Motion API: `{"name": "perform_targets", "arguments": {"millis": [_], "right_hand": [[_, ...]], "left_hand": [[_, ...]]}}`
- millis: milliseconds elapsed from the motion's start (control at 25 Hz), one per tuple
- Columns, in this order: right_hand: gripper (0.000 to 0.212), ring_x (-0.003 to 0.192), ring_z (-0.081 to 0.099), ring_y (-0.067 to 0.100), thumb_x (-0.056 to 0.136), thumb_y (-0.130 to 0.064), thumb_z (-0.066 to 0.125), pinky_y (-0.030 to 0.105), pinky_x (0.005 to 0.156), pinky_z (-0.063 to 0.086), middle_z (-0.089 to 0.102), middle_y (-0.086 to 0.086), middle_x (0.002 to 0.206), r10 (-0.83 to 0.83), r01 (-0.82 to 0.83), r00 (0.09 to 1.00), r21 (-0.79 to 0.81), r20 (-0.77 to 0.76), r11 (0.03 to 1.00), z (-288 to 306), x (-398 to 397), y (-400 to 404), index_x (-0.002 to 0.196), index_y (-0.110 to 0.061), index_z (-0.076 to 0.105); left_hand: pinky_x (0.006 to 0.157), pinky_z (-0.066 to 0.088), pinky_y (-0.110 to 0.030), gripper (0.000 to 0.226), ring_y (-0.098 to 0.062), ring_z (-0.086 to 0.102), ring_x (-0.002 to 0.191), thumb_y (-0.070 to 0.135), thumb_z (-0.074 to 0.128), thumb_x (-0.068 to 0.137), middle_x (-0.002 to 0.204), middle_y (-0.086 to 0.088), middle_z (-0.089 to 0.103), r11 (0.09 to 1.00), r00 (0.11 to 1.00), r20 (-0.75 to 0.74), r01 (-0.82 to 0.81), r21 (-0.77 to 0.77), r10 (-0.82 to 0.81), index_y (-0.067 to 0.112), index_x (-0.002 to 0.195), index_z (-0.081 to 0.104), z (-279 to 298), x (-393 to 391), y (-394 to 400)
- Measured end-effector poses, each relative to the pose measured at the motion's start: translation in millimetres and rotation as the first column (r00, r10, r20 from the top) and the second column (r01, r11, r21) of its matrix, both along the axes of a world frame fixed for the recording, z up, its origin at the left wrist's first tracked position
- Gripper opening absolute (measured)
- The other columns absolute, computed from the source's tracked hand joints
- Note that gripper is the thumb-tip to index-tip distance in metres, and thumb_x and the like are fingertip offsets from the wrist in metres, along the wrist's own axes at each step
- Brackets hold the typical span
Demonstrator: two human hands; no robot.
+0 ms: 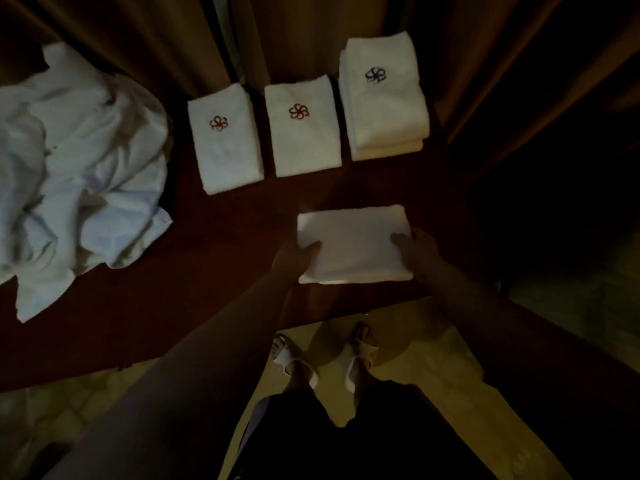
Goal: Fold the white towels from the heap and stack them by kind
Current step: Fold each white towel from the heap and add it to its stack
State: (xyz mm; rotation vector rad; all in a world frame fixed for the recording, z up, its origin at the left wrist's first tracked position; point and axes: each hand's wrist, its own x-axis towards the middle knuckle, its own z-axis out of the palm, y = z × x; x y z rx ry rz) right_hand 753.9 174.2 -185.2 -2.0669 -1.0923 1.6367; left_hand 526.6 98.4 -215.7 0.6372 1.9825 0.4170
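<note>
Head-worn view, steeply downward, close

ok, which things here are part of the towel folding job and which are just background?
In play: folded towel held by left hand and right hand; heap; two red-logo stacks; blue-logo stack.

Background: table, curtain, sandals.

no readable text | red flower emblems (218, 123) | blue flower emblem (375, 75)
</note>
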Motion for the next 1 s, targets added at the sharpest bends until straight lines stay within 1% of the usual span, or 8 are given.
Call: {"name": "perform_targets", "arguments": {"millis": [200, 320, 440, 560, 640, 760, 880, 1000], "right_hand": [[0.065, 0.127, 0.044, 0.038, 0.091, -0.038, 0.060, 0.049, 0.101, 0.043, 0.042, 0.018, 0.142, 0.224, -0.230, 0.936, -0.009, 0.270, 0.973, -37.6, 11.9, 14.6, 0.143, -0.006, 0.036], [0.078, 0.132, 0.040, 0.039, 0.087, -0.042, 0.064, 0.046, 0.105, 0.039, 0.038, 0.021, 0.145, 0.232, -0.253, 0.890, 0.001, 0.393, 0.968, -49.9, 9.5, 15.6, 0.145, -0.003, 0.029], [0.074, 0.130, 0.042, 0.037, 0.087, -0.037, 0.066, 0.041, 0.102, 0.039, 0.041, 0.021, 0.142, 0.245, -0.301, 0.852, 0.051, 0.462, 0.952, -48.6, 8.0, 16.6, 0.143, 0.000, 0.032], [0.058, 0.122, 0.050, 0.036, 0.089, -0.033, 0.062, 0.043, 0.098, 0.045, 0.050, 0.019, 0.135, 0.349, -0.443, 0.769, 0.054, 0.535, 0.895, -32.8, 7.2, 21.7, 0.134, -0.001, 0.045], [0.050, 0.106, 0.059, 0.036, 0.092, -0.032, 0.059, 0.044, 0.086, 0.052, 0.057, 0.021, 0.126, 0.342, -0.384, 0.829, 0.005, 0.443, 0.923, -15.9, -4.6, 24.5, 0.129, 0.000, 0.051], [0.051, 0.081, 0.062, 0.030, 0.094, -0.038, 0.056, 0.040, 0.062, 0.056, 0.059, 0.021, 0.118, 0.111, -0.119, 0.993, -0.226, -0.049, 0.967, 24.7, -26.1, 24.7, 0.126, 0.001, 0.050], [0.052, 0.096, 0.061, 0.033, 0.092, -0.047, 0.055, 0.043, 0.073, 0.055, 0.060, 0.020, 0.110, -0.095, -0.070, 0.910, -0.376, -0.404, 0.924, 68.3, -66.2, 22.9, 0.118, -0.002, 0.054], [0.030, 0.085, 0.065, 0.028, 0.082, -0.034, 0.072, 0.039, 0.084, 0.054, 0.066, 0.018, 0.084, 0.001, 0.044, 0.897, 0.091, -0.443, 0.995, 83.9, -86.4, 30.6, 0.090, -0.005, 0.066]], "left_hand": [[0.094, 0.050, -0.037, 0.085, -0.028, 0.056, 0.119, 0.057, 0.073, 0.074, 0.134, -0.011, 0.055, 0.989, 0.989, -0.039, -0.143, -0.036, 0.141, 0.005, 0.137, 0.047, -10.5, 15.2, 10.4], [0.086, 0.051, -0.034, 0.077, -0.028, 0.057, 0.116, 0.043, 0.078, 0.076, 0.129, -0.010, 0.057, 0.969, 0.969, 0.021, -0.246, -0.031, 0.247, 0.002, 0.134, 0.048, -13.3, 19.6, 15.2], [0.076, 0.049, -0.032, 0.067, -0.028, 0.060, 0.108, 0.034, 0.079, 0.077, 0.112, -0.008, 0.057, 0.937, 0.930, 0.113, -0.347, -0.035, 0.349, 0.001, 0.129, 0.052, -1.6, 22.1, 17.9], [0.071, 0.052, -0.031, 0.060, -0.022, 0.062, 0.098, 0.032, 0.081, 0.074, 0.117, -0.007, 0.063, 0.946, 0.927, 0.207, -0.324, 0.023, 0.313, 0.009, 0.125, 0.057, 14.1, 16.2, 14.5], [0.068, 0.052, -0.027, 0.057, -0.018, 0.063, 0.096, 0.026, 0.081, 0.074, 0.117, -0.005, 0.065, 0.942, 0.920, 0.285, -0.313, 0.124, 0.268, 0.014, 0.124, 0.059, 31.8, 9.4, 13.7], [0.065, 0.050, -0.021, 0.060, -0.013, 0.063, 0.094, 0.025, 0.083, 0.071, 0.114, 0.000, 0.065, 0.922, 0.943, 0.236, -0.293, 0.255, 0.235, 0.016, 0.125, 0.058, 72.0, -1.7, 17.5], [0.070, 0.050, -0.017, 0.059, -0.007, 0.063, 0.095, 0.020, 0.084, 0.070, 0.110, 0.003, 0.066, 0.891, 0.994, 0.065, -0.111, 0.440, 0.092, 0.016, 0.124, 0.061, 108.8, -13.0, 17.7], [0.082, 0.048, -0.022, 0.055, 0.000, 0.061, 0.102, 0.022, 0.083, 0.068, 0.114, 0.007, 0.066, 0.713, 0.949, -0.237, 0.314, 0.626, -0.210, 0.019, 0.120, 0.065, 139.2, -29.7, 8.5]]}}
